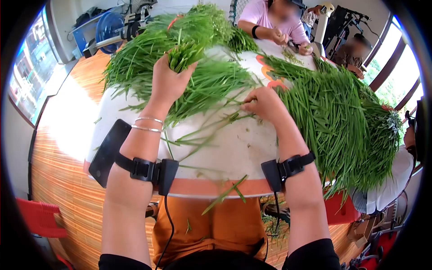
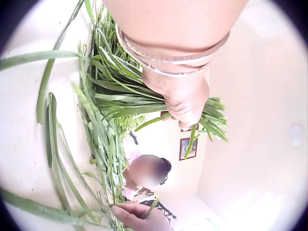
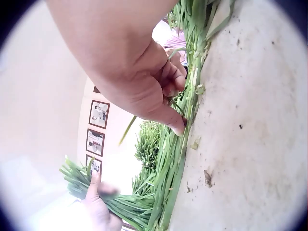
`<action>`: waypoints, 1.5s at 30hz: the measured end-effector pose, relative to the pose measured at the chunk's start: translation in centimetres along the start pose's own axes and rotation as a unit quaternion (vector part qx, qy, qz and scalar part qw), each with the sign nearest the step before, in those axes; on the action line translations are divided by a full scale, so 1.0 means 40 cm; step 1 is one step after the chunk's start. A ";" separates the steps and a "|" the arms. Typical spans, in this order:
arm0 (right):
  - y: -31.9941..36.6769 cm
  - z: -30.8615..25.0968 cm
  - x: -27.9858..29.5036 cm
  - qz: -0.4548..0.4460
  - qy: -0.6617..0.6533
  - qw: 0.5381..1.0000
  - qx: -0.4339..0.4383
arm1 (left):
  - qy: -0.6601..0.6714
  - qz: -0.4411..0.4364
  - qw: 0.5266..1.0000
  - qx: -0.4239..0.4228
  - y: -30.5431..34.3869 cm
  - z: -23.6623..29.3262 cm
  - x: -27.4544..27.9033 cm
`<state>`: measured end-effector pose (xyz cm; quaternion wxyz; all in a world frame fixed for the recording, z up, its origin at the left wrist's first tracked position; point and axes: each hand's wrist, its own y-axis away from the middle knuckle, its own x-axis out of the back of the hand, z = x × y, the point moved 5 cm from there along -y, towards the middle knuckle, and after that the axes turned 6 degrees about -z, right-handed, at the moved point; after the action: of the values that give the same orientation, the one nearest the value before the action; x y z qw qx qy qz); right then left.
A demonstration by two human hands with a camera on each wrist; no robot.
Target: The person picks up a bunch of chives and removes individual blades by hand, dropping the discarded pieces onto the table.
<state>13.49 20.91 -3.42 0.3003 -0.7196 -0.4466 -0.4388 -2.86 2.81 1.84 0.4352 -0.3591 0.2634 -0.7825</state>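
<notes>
My left hand (image 1: 173, 80) grips a bundle of long green stalks (image 1: 183, 56) above the table, their cut ends sticking out past the thumb in the left wrist view (image 2: 214, 118). Lower and to the right, my right hand (image 1: 265, 105) is at the edge of the loose stalks, thumb and fingers pinching a thin green stalk (image 3: 127, 131). Loose leaves (image 1: 193, 139) lie scattered on the white table (image 1: 234, 153) between my forearms. Under the left hand spreads a layer of stalks (image 1: 216, 83).
A large heap of stalks (image 1: 342, 121) covers the table's right side, and another pile (image 1: 135, 58) lies at the back left. A black phone (image 1: 110, 150) rests by the left edge. Across the table a person in pink (image 1: 256, 20) handles stalks; another person (image 1: 353, 56) sits farther right.
</notes>
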 end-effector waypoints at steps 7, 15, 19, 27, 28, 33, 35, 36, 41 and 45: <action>-0.016 -0.009 0.023 0.080 -0.230 0.968 0.057 | 0.006 0.017 1.000 -0.004 0.001 0.011 0.010; -0.008 -0.076 0.021 0.105 -0.378 0.909 0.140 | 0.104 -0.096 0.987 0.081 0.013 0.017 -0.041; -0.002 -0.107 0.000 0.070 -0.331 0.927 0.160 | 0.147 -0.174 0.972 0.055 0.025 0.057 -0.070; 0.001 -0.116 -0.003 0.052 -0.268 0.948 0.162 | 0.131 -0.047 0.987 0.080 0.014 0.013 -0.037; 0.000 -0.107 0.000 0.061 -0.259 0.953 0.142 | 0.132 -0.046 0.987 0.078 0.002 -0.011 -0.015; -0.007 -0.084 0.010 0.101 -0.147 0.981 0.078 | -0.089 0.250 0.935 -0.237 -0.011 0.076 0.110; -0.007 -0.099 -0.008 0.068 -0.121 0.985 0.099 | -0.114 0.220 0.950 -0.191 -0.001 0.074 0.096; -0.007 -0.105 -0.016 0.040 -0.094 0.988 0.116 | -0.133 0.188 0.962 -0.148 0.000 0.069 0.081; -0.016 -0.072 -0.031 0.003 -0.007 0.999 0.054 | -0.092 0.018 0.995 -0.045 0.004 0.029 0.012; -0.013 -0.049 -0.014 0.046 -0.039 0.998 0.001 | -0.071 0.001 0.997 -0.022 0.011 0.020 -0.007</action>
<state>12.17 19.29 -3.05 0.3034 -0.7559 -0.4248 -0.3950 -1.91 2.76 1.91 0.4454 -0.4233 0.2489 -0.7487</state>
